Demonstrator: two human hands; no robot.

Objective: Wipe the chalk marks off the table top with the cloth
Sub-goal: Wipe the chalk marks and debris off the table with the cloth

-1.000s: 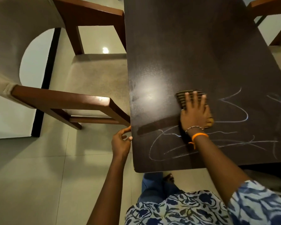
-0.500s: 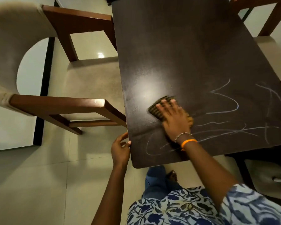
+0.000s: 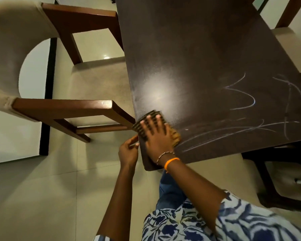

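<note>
The right hand (image 3: 157, 134) lies flat on the cloth (image 3: 147, 125), fingers straight and spread, pressing it onto the table (image 3: 198, 49). The hand does not curl round the cloth; it holds it down by pressure only. The cloth is dark-striped with a yellow-brown part showing at the right of the hand. It sits at the near left corner of the table, its left end reaching the table's left edge.

The left hand (image 3: 129, 151) is just beside that same edge, slightly nearer than the cloth. Its thumb and fingers curl toward the edge and touch it; how firmly it grips the edge cannot be told.

The right wrist carries a bead bracelet (image 3: 164, 156) and an orange band (image 3: 171, 162).

Chalk marks (image 3: 241, 100) remain on the near right part of the table: a looping line farther in, long streaks running left to right along the near edge, and crossing strokes at the far right. A bright light reflection lies on the table just beyond the cloth.

A chair (image 3: 87, 84) with wooden arms and a beige seat stands left of the table. The floor (image 3: 42, 197) is pale tile
</note>
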